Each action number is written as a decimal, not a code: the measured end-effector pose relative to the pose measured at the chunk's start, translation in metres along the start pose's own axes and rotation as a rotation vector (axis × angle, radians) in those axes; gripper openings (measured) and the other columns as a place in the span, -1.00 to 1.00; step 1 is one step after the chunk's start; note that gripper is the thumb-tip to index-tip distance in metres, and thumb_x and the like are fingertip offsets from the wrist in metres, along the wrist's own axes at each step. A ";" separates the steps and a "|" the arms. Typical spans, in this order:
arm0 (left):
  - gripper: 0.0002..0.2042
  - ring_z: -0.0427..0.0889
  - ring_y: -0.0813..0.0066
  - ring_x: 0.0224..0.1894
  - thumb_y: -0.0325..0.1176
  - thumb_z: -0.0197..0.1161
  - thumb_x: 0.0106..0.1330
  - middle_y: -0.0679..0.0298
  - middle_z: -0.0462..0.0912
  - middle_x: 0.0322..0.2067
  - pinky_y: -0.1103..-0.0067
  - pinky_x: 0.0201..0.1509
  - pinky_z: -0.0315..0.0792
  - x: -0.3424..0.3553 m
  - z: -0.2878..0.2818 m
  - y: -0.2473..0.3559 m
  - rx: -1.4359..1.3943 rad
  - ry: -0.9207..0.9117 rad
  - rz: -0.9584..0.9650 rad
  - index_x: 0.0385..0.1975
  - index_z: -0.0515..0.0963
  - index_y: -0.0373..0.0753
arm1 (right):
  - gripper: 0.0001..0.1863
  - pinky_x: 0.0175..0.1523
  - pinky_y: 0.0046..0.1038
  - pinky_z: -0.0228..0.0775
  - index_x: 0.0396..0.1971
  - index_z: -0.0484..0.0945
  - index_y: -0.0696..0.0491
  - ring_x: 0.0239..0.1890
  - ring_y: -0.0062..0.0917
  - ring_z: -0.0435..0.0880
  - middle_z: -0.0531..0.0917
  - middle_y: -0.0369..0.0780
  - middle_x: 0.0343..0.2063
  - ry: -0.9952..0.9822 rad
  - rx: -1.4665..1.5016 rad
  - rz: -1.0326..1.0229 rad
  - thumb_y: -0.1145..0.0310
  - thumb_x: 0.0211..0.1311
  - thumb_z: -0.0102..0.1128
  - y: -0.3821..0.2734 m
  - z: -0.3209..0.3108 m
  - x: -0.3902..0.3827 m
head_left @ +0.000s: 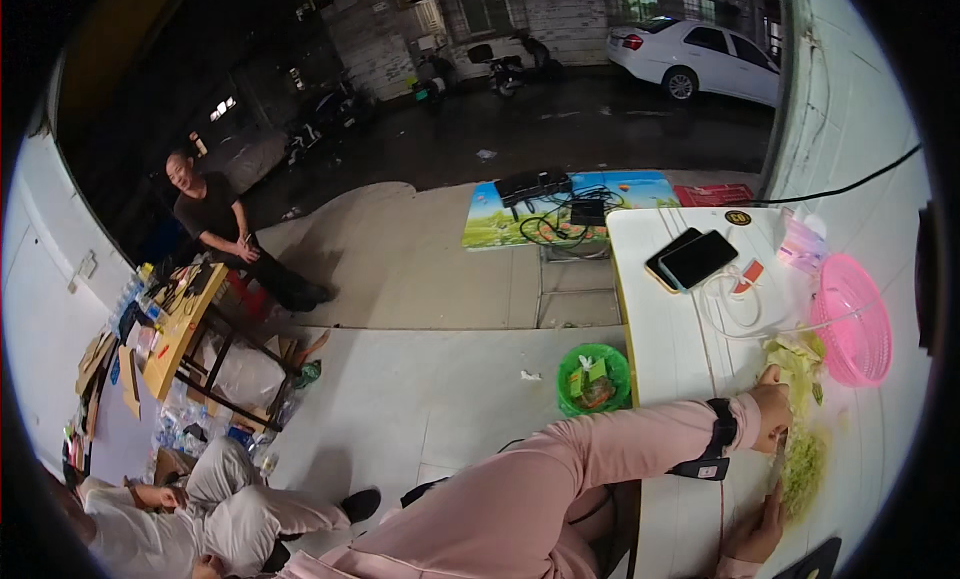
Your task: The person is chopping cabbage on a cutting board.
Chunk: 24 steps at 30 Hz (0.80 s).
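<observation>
Pale green leaves, which look like cabbage (797, 359), lie at the right side of the white table (670, 349). My left hand (770, 416) presses on their near end with its fingers curled. A strap is round that wrist, over the pink sleeve. Nearer the table's front, my right hand (762, 527) is closed round a knife (778, 459), its narrow blade pointing away from me, close to my left fingers. Beside the blade lies a heap of finely cut green shreds (805, 474). The knife's handle is mostly hidden in my grip.
Beyond the leaves are a pink basket (852, 319), two phones (698, 260) and a white cable (735, 329). A green bin (593, 379) stands left of the table. One person (215, 524) sits at lower left; another (225, 219) is farther back, by a wooden table (185, 329).
</observation>
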<state>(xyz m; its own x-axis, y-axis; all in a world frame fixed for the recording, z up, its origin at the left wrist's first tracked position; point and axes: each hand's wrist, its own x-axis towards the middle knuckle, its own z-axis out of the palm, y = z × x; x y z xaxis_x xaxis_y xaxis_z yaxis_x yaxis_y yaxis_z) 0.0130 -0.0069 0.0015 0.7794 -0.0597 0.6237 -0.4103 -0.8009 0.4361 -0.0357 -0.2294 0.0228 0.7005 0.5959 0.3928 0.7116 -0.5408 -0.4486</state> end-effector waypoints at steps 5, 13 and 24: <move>-0.93 0.42 0.35 -0.45 -0.35 0.22 -0.43 0.30 0.48 -0.76 0.27 0.00 0.06 0.001 0.004 -0.002 0.037 0.056 0.004 -0.86 0.51 -0.14 | -0.60 -0.23 -0.22 0.43 0.02 0.51 0.19 -0.33 -0.02 0.57 0.59 0.12 -0.31 -0.002 -0.116 -0.035 0.40 0.17 0.05 -0.015 -0.004 0.002; -0.93 0.43 0.35 -0.44 -0.34 0.22 -0.41 0.29 0.47 -0.75 0.24 0.01 0.06 0.005 0.004 0.001 0.064 -0.004 0.031 -0.85 0.52 -0.15 | -0.51 -0.14 -0.21 0.41 0.13 0.41 0.07 -0.24 -0.02 0.56 0.55 0.09 -0.21 -0.093 -0.187 0.099 0.48 0.12 -0.01 0.008 0.009 0.001; -0.85 0.44 0.42 -0.40 -0.32 0.24 -0.29 0.42 0.45 -0.70 0.26 -0.06 0.10 0.001 -0.010 0.005 -0.030 0.157 0.098 -0.81 0.37 -0.08 | -0.32 -0.26 -0.18 0.40 0.24 0.28 0.04 -0.28 -0.01 0.52 0.47 0.03 -0.26 -0.100 -0.162 0.134 0.59 -0.02 -0.04 0.002 0.009 -0.002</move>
<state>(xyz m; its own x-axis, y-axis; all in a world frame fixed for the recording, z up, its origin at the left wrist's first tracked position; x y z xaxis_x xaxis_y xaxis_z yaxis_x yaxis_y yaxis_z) 0.0068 -0.0052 0.0108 0.6522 -0.0408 0.7570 -0.4963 -0.7778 0.3857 -0.0360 -0.2263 0.0136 0.7863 0.5635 0.2534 0.6175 -0.7025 -0.3538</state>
